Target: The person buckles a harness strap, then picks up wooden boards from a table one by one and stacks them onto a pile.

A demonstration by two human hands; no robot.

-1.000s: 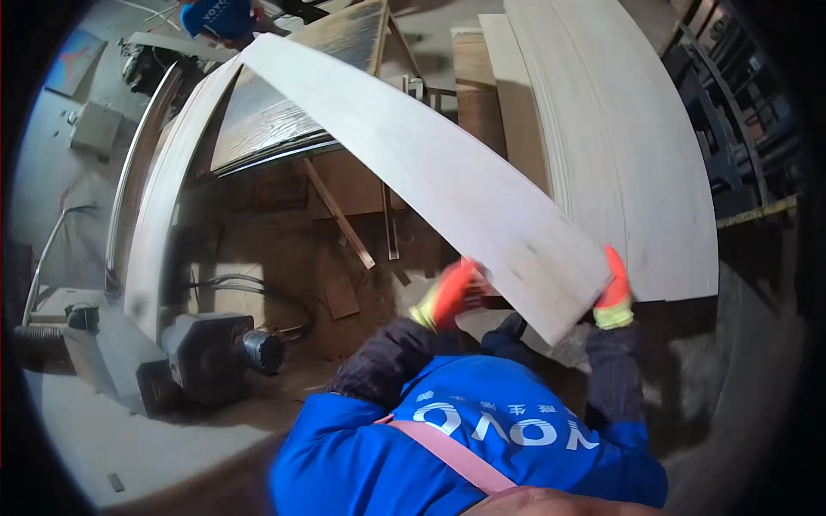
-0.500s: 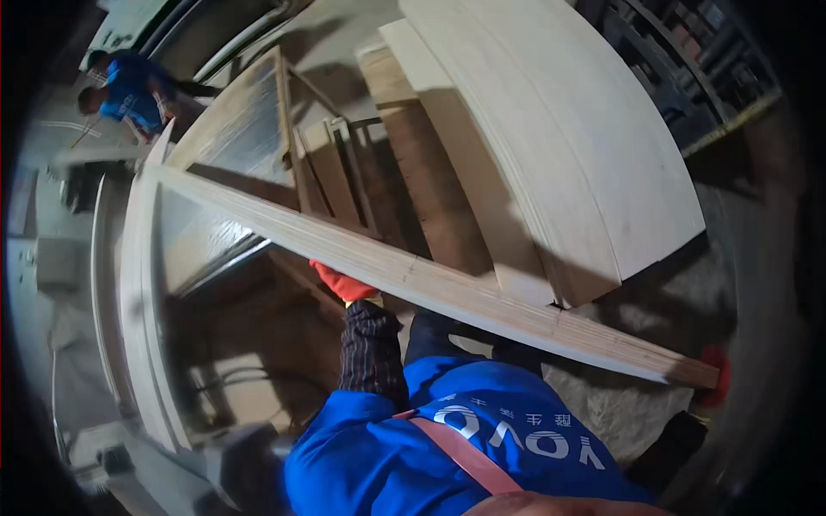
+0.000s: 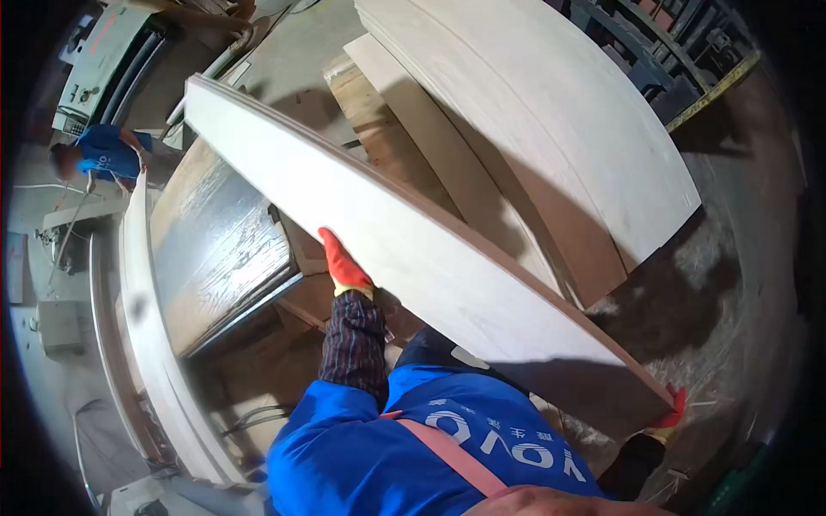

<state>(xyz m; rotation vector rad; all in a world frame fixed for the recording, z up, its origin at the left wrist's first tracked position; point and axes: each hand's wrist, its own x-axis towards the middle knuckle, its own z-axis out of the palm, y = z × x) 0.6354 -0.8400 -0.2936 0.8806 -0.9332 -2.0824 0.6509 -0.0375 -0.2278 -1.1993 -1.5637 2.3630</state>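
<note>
A long stack of pale wooden boards (image 3: 387, 224) slants across the view, its broad face turned toward me and its thin edge along the far side. My left hand (image 3: 346, 265), in a red glove with a yellow cuff, grips the near edge around mid-length. Its thumb shows against the broad face, while the other fingers are hidden behind the wood. At the lower right end, my right hand (image 3: 674, 408), also in a red glove, is closed around the corner; part of it is hidden by the boards.
Large pale panels (image 3: 551, 112) lie stacked beyond the boards. A dark, shiny-topped table (image 3: 228, 249) stands to the left, with long pale strips (image 3: 151, 301) beside it. A co-worker (image 3: 107, 155) in blue bends at the upper left, near a machine (image 3: 95, 77). Metal racking (image 3: 645, 43) stands upper right.
The boards have rolled from edge-up to showing their broad face, and their far end has swung up and right. Both hands keep their hold. My view has shifted slightly.
</note>
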